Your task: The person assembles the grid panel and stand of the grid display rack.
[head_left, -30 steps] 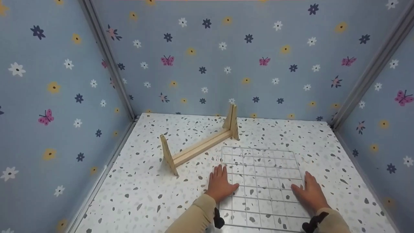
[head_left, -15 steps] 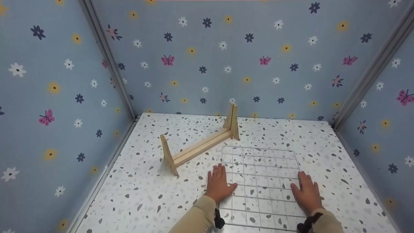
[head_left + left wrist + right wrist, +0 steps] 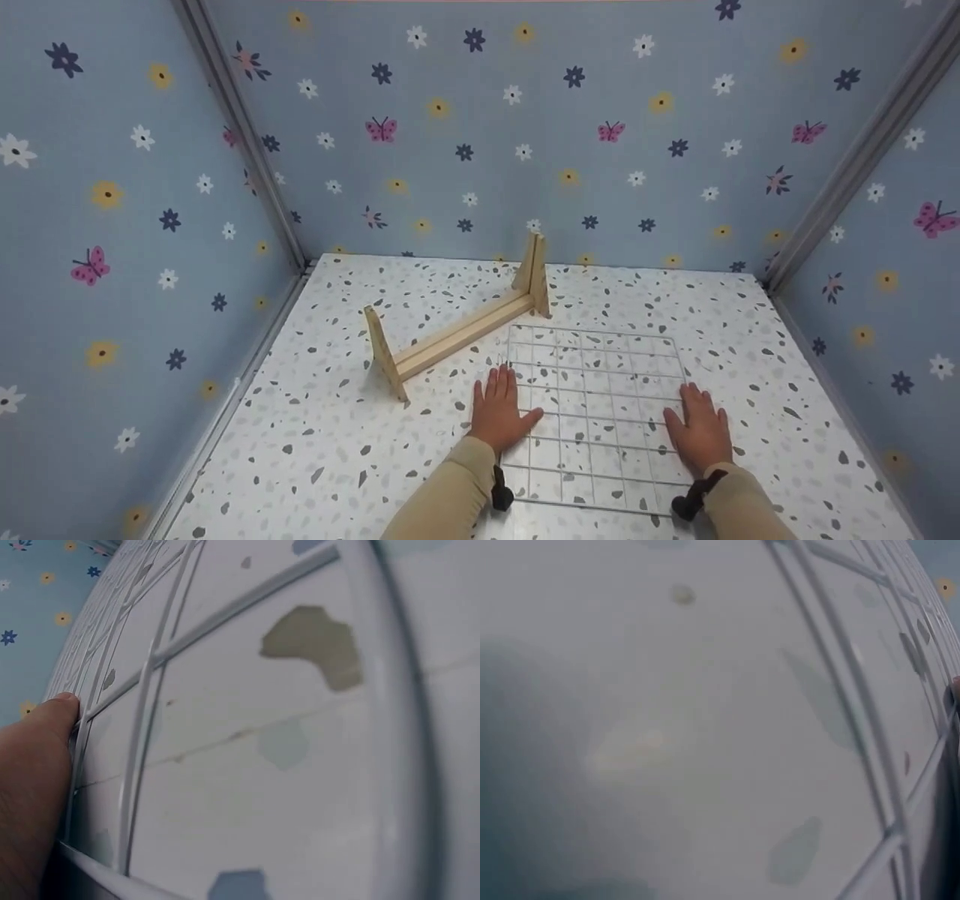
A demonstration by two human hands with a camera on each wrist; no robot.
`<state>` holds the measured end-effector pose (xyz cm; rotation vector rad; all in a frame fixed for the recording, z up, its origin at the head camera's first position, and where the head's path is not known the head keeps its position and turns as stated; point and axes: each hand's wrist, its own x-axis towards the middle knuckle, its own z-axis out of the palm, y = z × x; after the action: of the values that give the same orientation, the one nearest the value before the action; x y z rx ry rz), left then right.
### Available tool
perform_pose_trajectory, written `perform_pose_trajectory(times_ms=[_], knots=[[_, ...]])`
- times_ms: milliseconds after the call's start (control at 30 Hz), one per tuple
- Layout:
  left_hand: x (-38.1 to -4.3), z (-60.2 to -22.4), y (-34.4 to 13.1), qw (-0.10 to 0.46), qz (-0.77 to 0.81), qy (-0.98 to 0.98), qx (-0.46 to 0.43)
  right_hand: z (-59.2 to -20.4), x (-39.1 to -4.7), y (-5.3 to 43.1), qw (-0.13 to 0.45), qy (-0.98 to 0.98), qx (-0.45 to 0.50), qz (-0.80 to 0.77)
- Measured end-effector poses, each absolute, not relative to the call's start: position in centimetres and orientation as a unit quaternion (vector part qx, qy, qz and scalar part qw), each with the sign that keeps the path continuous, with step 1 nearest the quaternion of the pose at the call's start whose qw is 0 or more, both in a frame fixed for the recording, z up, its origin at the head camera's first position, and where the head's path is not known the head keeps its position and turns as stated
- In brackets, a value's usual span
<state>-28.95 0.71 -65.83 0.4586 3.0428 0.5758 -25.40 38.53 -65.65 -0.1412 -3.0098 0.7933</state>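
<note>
A silvery wire grid panel lies flat on the speckled white surface. My left hand rests along its left edge, fingers straight and pointing away, thumb spread over the wires. On the opposite edge rests my right hand, also with straight fingers and its thumb reaching inward. Close up in the left wrist view, the wires run past the left thumb. The right wrist view has the panel's wires at its right side, with only a sliver of the hand showing.
Behind and left of the panel stands a wooden frame, a crossbar between two tapered uprights. Blue flowered walls close off the back and both sides of the white tabletop. Grey metal posts mark the corners.
My right hand has shifted left onto the panel's right edge, turning more straight ahead. The left hand has stayed at the left edge. The head view has tilted slightly down.
</note>
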Motion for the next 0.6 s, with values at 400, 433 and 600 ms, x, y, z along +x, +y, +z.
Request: perform_pose_trajectory(times_ms=[400,433,600], knots=[[-30.1,-65.4,0.4,0.026,0.185,0.972,0.146,-64.5,-25.9,37.9,-0.021,-0.956,-0.067,0.285],[-30.1,-65.2,0.4,0.031,0.188,0.971,0.145,-64.3,-26.0,37.8,-0.028,-0.952,-0.077,0.293],[-30.4,-64.4,0.5,0.053,0.224,0.966,0.115,-63.5,-27.0,37.2,-0.031,-0.946,-0.116,0.302]])
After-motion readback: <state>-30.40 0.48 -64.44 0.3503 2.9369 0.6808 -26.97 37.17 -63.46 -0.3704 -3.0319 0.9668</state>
